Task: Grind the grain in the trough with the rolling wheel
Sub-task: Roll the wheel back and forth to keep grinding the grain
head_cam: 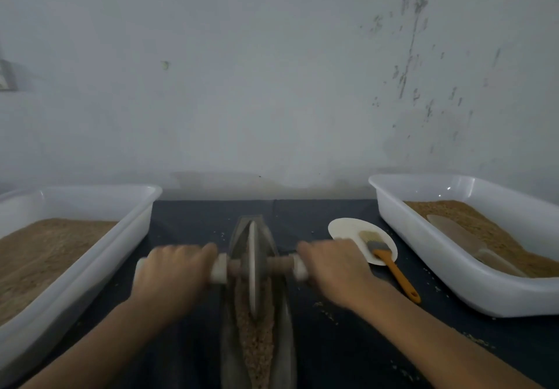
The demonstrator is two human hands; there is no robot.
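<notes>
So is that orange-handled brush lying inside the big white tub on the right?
No, the brush lies with its bristles on a small white plate on the dark table, beside the tub and outside it.

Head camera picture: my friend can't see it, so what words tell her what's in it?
Two hands, left hand and right hand, grip the handles of a rolling wheel standing in a long trough of grain. White tubs of grain sit either side, and a brush rests on a small plate.
</notes>
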